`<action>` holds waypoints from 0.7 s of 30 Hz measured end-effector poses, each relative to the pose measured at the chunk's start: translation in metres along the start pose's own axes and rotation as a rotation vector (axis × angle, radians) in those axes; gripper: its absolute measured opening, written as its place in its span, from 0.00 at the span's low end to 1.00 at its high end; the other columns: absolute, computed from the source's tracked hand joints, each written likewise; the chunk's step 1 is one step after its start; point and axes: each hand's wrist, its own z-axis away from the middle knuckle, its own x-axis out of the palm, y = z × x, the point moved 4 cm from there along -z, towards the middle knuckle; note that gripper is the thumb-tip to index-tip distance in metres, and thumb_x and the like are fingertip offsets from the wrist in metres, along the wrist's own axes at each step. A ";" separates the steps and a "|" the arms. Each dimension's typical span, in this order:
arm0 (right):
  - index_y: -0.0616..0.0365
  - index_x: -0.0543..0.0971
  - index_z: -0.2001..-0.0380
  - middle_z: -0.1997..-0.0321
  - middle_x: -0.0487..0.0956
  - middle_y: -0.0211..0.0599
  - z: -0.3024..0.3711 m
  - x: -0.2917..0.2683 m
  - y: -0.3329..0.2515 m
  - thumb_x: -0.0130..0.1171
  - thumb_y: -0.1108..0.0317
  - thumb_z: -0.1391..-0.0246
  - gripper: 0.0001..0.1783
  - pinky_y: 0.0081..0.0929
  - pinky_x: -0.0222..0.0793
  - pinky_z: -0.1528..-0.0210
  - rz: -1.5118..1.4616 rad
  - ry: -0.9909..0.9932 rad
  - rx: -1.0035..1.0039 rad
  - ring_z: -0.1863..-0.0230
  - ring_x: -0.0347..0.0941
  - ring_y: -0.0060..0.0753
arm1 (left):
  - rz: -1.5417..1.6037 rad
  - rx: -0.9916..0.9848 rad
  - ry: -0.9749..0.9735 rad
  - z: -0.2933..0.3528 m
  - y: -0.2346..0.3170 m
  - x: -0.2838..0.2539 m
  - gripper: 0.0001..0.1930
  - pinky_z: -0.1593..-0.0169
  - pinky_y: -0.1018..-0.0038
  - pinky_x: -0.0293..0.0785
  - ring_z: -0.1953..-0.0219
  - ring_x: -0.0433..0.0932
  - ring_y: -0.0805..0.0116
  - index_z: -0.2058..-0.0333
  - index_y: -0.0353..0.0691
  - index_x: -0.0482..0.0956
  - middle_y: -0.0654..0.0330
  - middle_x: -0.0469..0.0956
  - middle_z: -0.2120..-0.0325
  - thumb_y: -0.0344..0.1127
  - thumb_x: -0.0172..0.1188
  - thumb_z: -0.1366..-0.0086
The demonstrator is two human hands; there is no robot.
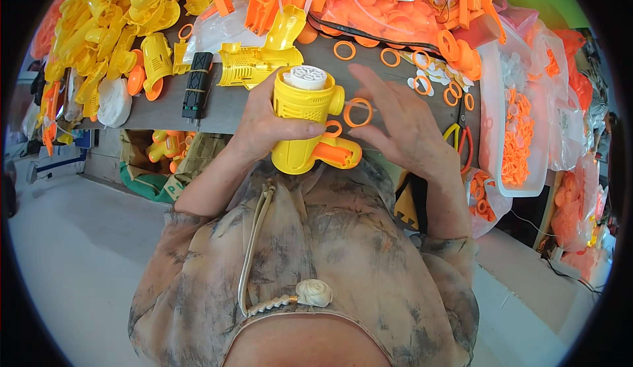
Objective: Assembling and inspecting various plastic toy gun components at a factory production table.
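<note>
yellow casing (303,105), orange ring (347,114), mottled shirt (343,235)

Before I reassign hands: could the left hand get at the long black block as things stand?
Probably not: the left hand is holding the yellow housing, though nothing seems to lie between that hand and the black block.

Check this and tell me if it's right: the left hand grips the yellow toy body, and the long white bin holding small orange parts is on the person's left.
The side is wrong: the head view shows the long white bin holding small orange parts on the person's right. The left hand does grip the yellow toy body.
</note>
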 end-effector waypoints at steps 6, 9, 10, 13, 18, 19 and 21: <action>0.56 0.58 0.39 0.57 0.76 0.43 -0.005 0.014 0.005 0.66 0.71 0.57 0.41 0.31 0.73 0.53 -0.386 0.037 0.179 0.55 0.76 0.38 | -0.103 0.095 -0.001 -0.001 0.003 0.007 0.32 0.54 0.73 0.71 0.61 0.76 0.71 0.56 0.33 0.70 0.57 0.77 0.62 0.38 0.72 0.61; 0.58 0.59 0.40 0.55 0.74 0.44 -0.001 0.021 0.004 0.65 0.75 0.56 0.39 0.29 0.74 0.51 -0.534 0.115 0.201 0.53 0.75 0.35 | -0.116 0.099 0.006 0.001 0.001 0.006 0.33 0.54 0.73 0.71 0.60 0.76 0.71 0.56 0.33 0.70 0.57 0.77 0.62 0.38 0.73 0.61; 0.58 0.59 0.40 0.55 0.74 0.44 0.002 0.025 0.004 0.65 0.75 0.56 0.39 0.29 0.74 0.51 -0.534 0.115 0.201 0.53 0.75 0.35 | -0.124 0.104 0.006 0.001 0.001 0.006 0.33 0.54 0.73 0.71 0.60 0.75 0.71 0.55 0.33 0.69 0.58 0.76 0.62 0.38 0.73 0.62; 0.60 0.62 0.43 0.53 0.74 0.45 0.008 0.029 0.004 0.64 0.77 0.56 0.35 0.30 0.74 0.52 -0.624 0.226 0.197 0.53 0.75 0.35 | -0.340 0.229 0.011 0.003 0.010 0.012 0.36 0.53 0.72 0.71 0.59 0.75 0.70 0.54 0.33 0.68 0.57 0.76 0.61 0.39 0.74 0.62; 0.66 0.66 0.50 0.54 0.73 0.47 0.012 0.017 -0.013 0.65 0.76 0.57 0.29 0.30 0.76 0.55 -0.205 0.290 -0.025 0.55 0.75 0.38 | -0.434 0.293 -0.018 0.004 0.009 0.013 0.39 0.52 0.71 0.71 0.58 0.75 0.69 0.52 0.33 0.67 0.56 0.75 0.60 0.41 0.75 0.63; 0.66 0.66 0.50 0.54 0.73 0.47 0.012 0.017 -0.012 0.65 0.76 0.57 0.29 0.30 0.76 0.55 -0.204 0.291 -0.026 0.55 0.75 0.38 | -0.434 0.289 -0.035 0.004 0.009 0.013 0.39 0.52 0.71 0.70 0.58 0.75 0.69 0.52 0.33 0.67 0.56 0.75 0.61 0.41 0.75 0.64; 0.67 0.66 0.50 0.54 0.73 0.48 0.013 0.017 -0.013 0.66 0.75 0.57 0.30 0.30 0.77 0.57 -0.155 0.311 -0.091 0.57 0.76 0.41 | -0.439 0.270 -0.054 0.005 0.010 0.013 0.39 0.52 0.71 0.70 0.58 0.75 0.69 0.52 0.33 0.67 0.57 0.75 0.61 0.41 0.76 0.64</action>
